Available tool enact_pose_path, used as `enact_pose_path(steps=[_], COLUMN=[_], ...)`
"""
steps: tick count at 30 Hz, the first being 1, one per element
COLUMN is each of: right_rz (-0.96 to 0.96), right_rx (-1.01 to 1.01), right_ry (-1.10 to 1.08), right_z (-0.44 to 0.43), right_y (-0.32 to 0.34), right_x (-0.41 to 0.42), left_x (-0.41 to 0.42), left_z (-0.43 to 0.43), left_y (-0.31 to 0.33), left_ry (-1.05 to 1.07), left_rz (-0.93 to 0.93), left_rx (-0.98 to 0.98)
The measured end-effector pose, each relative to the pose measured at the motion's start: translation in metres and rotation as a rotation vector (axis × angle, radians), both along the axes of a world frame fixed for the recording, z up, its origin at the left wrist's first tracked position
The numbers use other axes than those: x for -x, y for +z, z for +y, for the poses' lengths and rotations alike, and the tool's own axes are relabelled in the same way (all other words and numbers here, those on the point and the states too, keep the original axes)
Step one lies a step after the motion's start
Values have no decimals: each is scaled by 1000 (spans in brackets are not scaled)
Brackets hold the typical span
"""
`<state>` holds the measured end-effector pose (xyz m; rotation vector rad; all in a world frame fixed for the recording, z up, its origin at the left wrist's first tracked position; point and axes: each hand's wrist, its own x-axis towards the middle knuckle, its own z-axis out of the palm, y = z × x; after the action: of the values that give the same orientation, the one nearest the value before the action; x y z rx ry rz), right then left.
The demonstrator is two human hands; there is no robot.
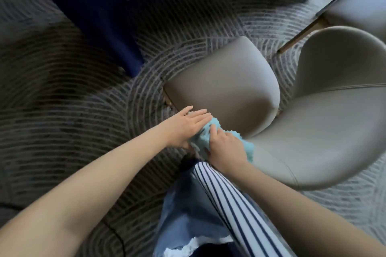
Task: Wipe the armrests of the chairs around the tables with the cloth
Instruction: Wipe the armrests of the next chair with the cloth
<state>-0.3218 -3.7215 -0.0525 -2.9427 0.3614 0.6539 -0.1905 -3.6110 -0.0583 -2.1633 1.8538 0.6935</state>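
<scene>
- Open carpet (73,131) lies left of the left hand (186,126): free room there.
- The chair (313,131) blocks the right: its curved back rises beyond the right hand (226,146), which grips the cloth (205,139).
- The blue-draped counter (94,16) stands beyond the seat (225,85), a strip of carpet between.
- A second chair (359,6) stands close behind the first one's back.
- The person's striped leg (229,204) lies just below both hands.

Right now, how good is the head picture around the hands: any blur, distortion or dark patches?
Head view: wide-angle bend at the edges; the left of the grey line-patterned carpet lies in shadow, the right is brighter. Head view: left hand, right hand and light blue fuzzy cloth on the grey upholstered chair are slightly soft but readable; the second grey chair top right is blurred.
</scene>
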Motion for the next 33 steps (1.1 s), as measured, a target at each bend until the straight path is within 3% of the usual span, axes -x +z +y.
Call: enact_pose_path(steps=[6,9,11,15,18,24,33], right_rz=[2,-22,-41,-71,-125,-272,-516], right_rx=[-21,-20,-15,17,14,64,-9], right_ry=[-33,-30,-28,-12,24,69,232], right_z=[0,-2,-3,-8,-18,-37,-93], right_y=[5,4,5,3,7,3,4], right_x=[-3,1,6,18,33,65,119], left_x=[20,27,34,49,66,106,180], left_z=[-18,-25,-28,-37,-44,-56,-95], left_y=[4,-1,-6,-2,8,17,26], left_ry=[17,242,398,304,265,408,633], left_rz=[-9,280,338,-12,-135,-81,-229], left_rx=[63,125,144,76,49,83,133])
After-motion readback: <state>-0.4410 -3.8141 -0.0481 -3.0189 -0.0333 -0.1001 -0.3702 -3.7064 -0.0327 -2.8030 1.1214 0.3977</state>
